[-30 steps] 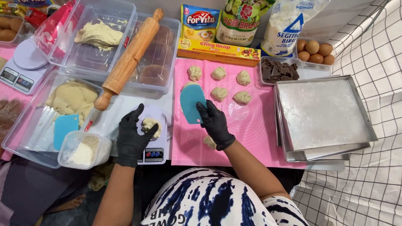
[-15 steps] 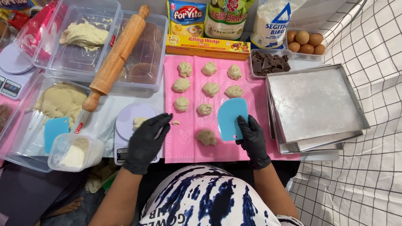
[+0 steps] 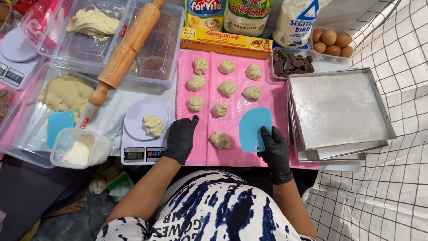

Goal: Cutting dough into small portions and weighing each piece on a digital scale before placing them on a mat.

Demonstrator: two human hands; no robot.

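Three upright bags (image 3: 247,15) behind pink mat (image 3: 267,96), yellow box (image 3: 226,42) before them

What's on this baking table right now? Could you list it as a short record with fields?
left hand: black glove, resting on the pink mat's edge beside the scale
right hand: holds blue scraper
dough balls: nine on mat
on scale: one dough lump
right of mat: stacked metal trays

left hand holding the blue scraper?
No. The blue dough scraper is in the right hand; the left hand rests empty on the pink mat's edge beside the kitchen scale.
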